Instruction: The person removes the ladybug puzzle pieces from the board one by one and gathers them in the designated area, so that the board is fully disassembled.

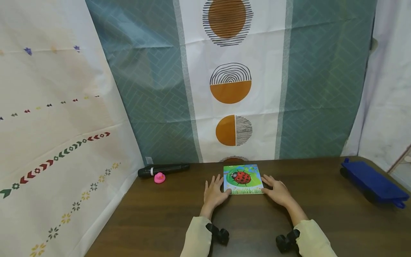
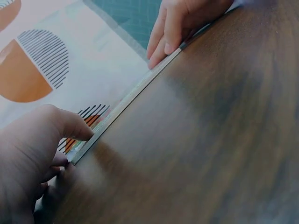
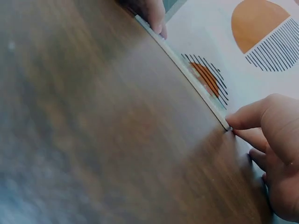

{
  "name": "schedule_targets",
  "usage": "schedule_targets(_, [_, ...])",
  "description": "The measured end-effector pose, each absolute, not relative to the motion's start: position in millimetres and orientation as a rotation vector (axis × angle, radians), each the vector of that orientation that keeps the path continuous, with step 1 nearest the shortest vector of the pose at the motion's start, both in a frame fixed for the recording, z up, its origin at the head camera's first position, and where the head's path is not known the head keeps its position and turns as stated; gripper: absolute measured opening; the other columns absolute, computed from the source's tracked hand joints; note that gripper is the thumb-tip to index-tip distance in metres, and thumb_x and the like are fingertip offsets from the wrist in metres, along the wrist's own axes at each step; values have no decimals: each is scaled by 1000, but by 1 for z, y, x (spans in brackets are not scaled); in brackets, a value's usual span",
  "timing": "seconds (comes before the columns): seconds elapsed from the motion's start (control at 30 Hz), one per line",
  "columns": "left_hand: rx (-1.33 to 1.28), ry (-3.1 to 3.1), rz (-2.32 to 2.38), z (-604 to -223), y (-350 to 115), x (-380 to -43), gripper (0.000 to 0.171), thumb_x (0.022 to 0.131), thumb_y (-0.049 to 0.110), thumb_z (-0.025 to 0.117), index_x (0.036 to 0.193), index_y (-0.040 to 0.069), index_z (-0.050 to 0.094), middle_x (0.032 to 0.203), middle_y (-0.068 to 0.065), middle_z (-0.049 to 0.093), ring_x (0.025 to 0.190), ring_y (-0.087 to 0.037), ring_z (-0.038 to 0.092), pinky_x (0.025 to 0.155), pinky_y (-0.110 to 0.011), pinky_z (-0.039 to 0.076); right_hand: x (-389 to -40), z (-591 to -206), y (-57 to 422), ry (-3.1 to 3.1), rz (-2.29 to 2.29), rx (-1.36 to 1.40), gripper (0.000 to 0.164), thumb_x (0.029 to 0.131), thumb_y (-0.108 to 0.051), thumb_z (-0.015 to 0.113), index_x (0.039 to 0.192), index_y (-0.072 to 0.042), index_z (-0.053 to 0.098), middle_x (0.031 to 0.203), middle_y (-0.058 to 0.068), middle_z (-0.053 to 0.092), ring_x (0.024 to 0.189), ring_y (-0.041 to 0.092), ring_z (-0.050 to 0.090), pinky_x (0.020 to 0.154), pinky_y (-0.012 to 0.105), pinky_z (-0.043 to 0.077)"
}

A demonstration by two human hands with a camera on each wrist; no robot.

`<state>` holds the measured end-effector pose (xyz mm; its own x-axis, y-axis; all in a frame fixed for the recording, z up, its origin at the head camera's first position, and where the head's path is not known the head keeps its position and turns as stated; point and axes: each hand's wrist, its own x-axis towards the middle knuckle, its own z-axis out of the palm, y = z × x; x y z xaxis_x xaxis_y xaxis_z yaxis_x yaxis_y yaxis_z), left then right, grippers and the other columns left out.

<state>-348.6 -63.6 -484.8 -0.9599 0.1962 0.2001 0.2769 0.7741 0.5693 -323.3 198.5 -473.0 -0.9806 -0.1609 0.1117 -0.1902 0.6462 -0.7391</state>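
Observation:
A thin square board with a red ladybug picture [image 1: 243, 179] lies flat on the dark wooden table, near its back edge. At the board's left side my left hand [image 1: 214, 193] holds it, thumb at the near left corner and fingers spread along the side. My right hand [image 1: 278, 191] holds the opposite side the same way. In the left wrist view, the left thumb rests on the board's pale edge [image 2: 125, 104], with the other fingers beside and below it. The right wrist view shows the right thumb and index finger [image 3: 250, 136] pinching the corner.
At the back left lie a black cylinder with a white band [image 1: 170, 169] and a pink rubber duck [image 1: 159, 178]. A blue flat-topped object with black rounded parts [image 1: 374, 181] stands at the right. Patterned cloth [image 1: 160, 89] hangs behind the table [image 1: 144, 221].

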Motion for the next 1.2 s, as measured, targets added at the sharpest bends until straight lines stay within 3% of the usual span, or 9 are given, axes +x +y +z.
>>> schedule_targets(0.33, [-485,-2828,-1006,-483,-73,-343,64,89,30,60,144,1,46,155,-14,39,148,-34,30,124,-54,15,-316,-473,196,-2804,1304,380,65,95,-15,58,149,9,29,148,26,41,143,52,21,111,70,25])
schedule_targets(0.87, [-602,-2850,-980,-480,-97,-330,67,87,27,59,143,-7,43,156,-21,35,148,-38,28,122,-58,19,-309,-471,190,-2777,1446,425,73,86,-25,73,145,5,41,141,21,54,141,49,32,108,67,33])
schedule_targets(1.2, [-665,-2832,-1078,-482,-123,-324,68,86,29,66,142,-5,46,154,-19,39,147,-37,30,121,-59,18,-305,-473,181,-2762,1461,438,65,81,-20,78,138,1,53,131,18,64,138,47,38,107,66,35])
